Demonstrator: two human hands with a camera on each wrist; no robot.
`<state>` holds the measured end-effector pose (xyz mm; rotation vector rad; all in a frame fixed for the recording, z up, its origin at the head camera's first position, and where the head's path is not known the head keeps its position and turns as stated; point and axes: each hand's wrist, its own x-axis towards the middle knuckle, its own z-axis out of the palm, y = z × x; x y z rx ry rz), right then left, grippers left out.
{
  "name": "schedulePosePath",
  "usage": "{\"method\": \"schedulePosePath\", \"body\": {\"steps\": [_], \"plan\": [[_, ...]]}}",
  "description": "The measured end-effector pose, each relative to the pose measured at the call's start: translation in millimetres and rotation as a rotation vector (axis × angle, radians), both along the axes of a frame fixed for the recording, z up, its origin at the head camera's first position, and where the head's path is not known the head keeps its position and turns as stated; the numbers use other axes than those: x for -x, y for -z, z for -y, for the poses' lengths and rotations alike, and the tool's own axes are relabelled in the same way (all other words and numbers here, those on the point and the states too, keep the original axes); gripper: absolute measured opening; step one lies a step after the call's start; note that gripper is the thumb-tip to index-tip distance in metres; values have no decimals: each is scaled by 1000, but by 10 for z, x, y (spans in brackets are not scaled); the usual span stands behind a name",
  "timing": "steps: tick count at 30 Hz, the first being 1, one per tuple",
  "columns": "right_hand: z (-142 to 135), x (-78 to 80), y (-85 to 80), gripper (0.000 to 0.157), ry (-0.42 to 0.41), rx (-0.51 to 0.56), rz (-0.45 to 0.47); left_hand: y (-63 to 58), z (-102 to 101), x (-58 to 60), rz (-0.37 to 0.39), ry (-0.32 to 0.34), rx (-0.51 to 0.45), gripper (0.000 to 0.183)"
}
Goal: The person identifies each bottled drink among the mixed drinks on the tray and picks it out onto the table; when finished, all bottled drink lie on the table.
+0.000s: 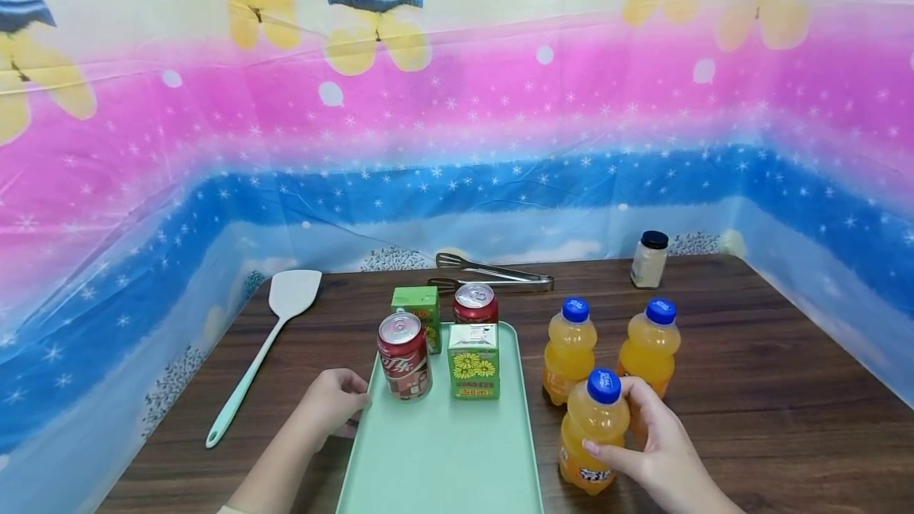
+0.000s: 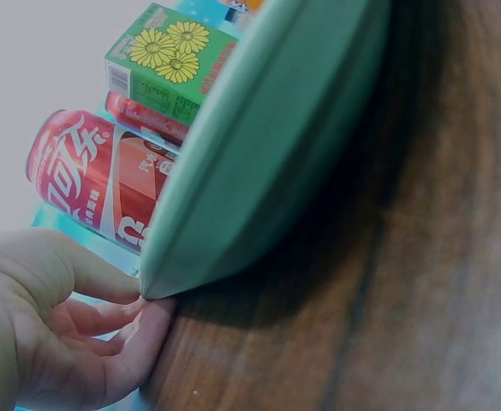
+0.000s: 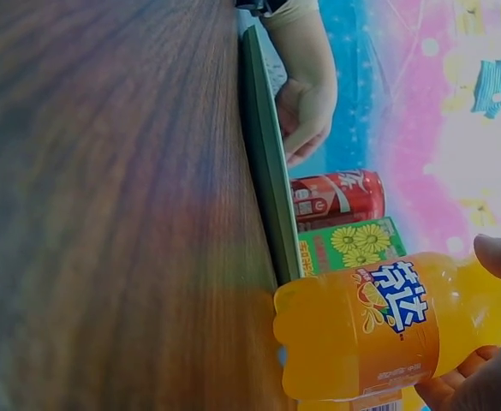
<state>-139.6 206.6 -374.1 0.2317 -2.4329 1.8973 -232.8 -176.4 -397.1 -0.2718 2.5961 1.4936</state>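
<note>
My left hand (image 1: 330, 404) pinches the left rim of a pale green tray (image 1: 443, 458); in the left wrist view thumb and fingertips meet at the tray's edge (image 2: 233, 184). Two red cola cans, one nearer (image 1: 404, 363) and one farther back (image 1: 475, 304), stand at the tray's far end with two green drink cartons, front (image 1: 474, 367) and back (image 1: 417, 309). To the right of the tray, my right hand (image 1: 653, 446) grips an upright orange soda bottle (image 1: 591, 439) with a blue cap. Whether its base touches the table cannot be told.
Two more orange soda bottles, left (image 1: 569, 347) and right (image 1: 650, 345), stand just behind the held one. A white turner (image 1: 278, 324) lies at the left. Metal tongs (image 1: 500, 274) and a black-lidded jar (image 1: 649, 262) are along the back of the wooden table (image 1: 771, 387).
</note>
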Motion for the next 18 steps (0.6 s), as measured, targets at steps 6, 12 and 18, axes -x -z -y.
{"method": "schedulePosePath", "body": {"steps": [6,12,18], "plan": [[9,-6,15,53,-4,-1,-46,0,4,-6,-3,5,4,11],[11,8,13,53,-14,-47,-116,13,15,-11,2,6,-7,11],[-28,18,23,52,-42,-61,-161,38,-12,16,-16,11,-6,11]]}}
